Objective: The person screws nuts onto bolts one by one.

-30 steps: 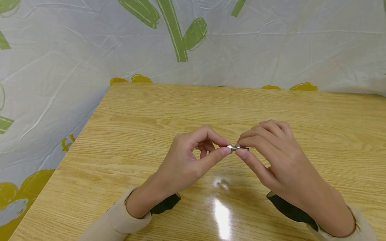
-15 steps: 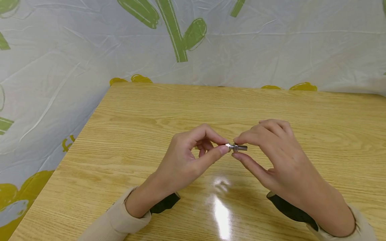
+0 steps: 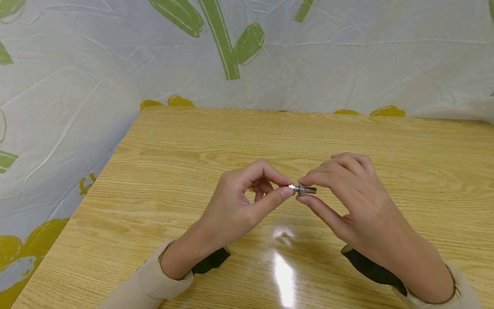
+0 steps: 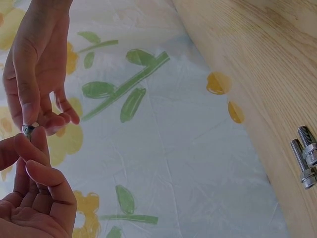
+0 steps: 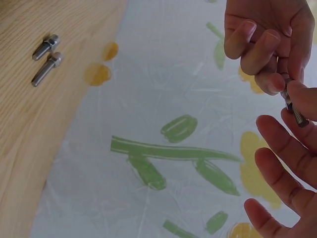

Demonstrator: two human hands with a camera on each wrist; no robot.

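Above the wooden table (image 3: 193,141), my left hand (image 3: 245,199) pinches the head end of a steel bolt (image 3: 311,190) between thumb and index finger. The bolt lies sideways, its shank pointing right. A hex nut (image 3: 302,189) sits partway along the shank. My right hand (image 3: 356,204) has its thumb and index fingertip on opposite sides of this nut, its other fingers held away. In the right wrist view the threaded end of the bolt (image 5: 300,118) shows between the two hands. Fingers cover much of the bolt's head.
In the right wrist view two more bolts lie on the table, an upper bolt (image 5: 46,47) and a lower bolt (image 5: 46,69), each with a nut near its head. A pale sheet (image 3: 308,68) with printed plants hangs behind the table and along its left side.
The right fingertips have shifted slightly left, uncovering the nut and more of the shank. The nut has turned a little since half a second ago. The left hand stays almost still.
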